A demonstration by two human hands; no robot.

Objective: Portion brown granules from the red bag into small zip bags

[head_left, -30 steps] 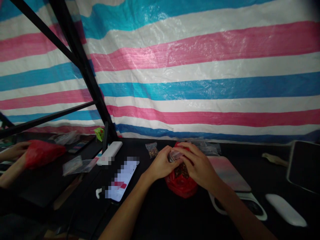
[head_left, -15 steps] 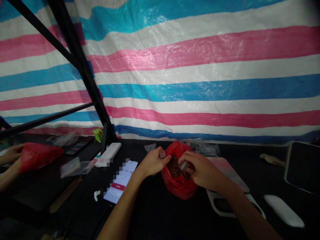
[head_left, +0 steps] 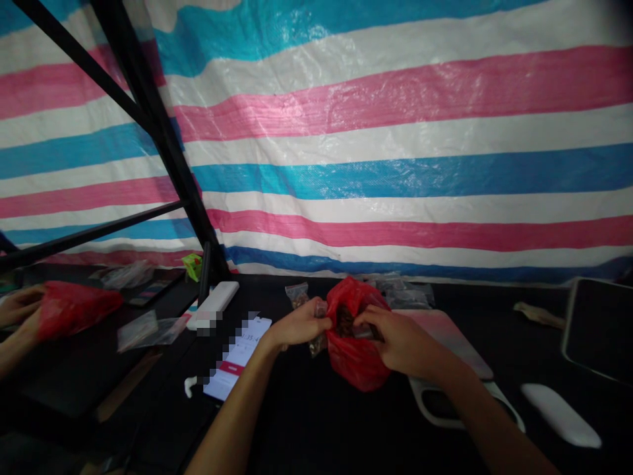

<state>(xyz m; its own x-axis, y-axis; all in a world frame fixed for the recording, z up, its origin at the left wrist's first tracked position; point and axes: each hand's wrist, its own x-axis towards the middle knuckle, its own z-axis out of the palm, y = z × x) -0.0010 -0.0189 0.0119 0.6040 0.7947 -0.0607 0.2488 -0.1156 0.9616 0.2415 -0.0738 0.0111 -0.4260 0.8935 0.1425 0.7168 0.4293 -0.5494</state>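
A red plastic bag point(head_left: 359, 366) stands in front of me on the black table, its mouth open on many small brown pieces point(head_left: 343, 321). My left hand point(head_left: 299, 324) is at the bag's left rim, thumb and fingers pinched on a small clear plastic bag point(head_left: 317, 345) that hangs below them with brown bits inside. Over the bag's right side, the fingers of my right hand point(head_left: 403, 336) curl round a small clear plastic cup point(head_left: 364, 331) that dips into the opening. Part of the cup is hidden by the fingers and the red plastic.
Behind my left hand lies a filled clear bag point(head_left: 298, 294). Other clear bags point(head_left: 403, 292) are piled behind the red one. A phone point(head_left: 237, 359), white box point(head_left: 215, 305), pinkish device point(head_left: 445, 336) and white mouse point(head_left: 561, 415) lie around. Far left, another person's hands hold a red bag point(head_left: 79, 309).
The red bag's mouth has narrowed and less of the brown contents shows. The cup has sunk deeper into it. The small bag's filled lower part now shows beneath my left hand.
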